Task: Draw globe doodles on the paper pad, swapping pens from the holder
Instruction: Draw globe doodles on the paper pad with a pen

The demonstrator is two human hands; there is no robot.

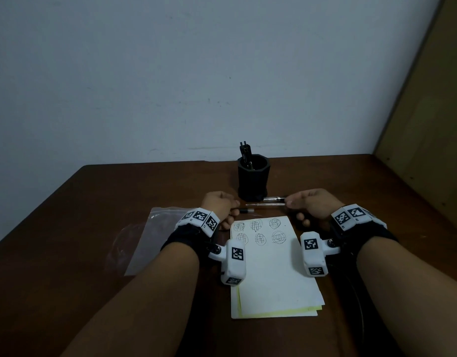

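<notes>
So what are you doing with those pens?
A person is drawing little globes on a paper pad; six doodles already fill its top. Right now both hands are up above the pad, in front of the black pen holder. The right hand pinches a clear pen, and the left hand holds what looks like its cap. More pens stand in the holder.

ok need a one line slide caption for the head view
Both hands, left hand and right hand, pull a pen apart above a paper pad with six globe doodles, behind it a black pen holder.
</notes>
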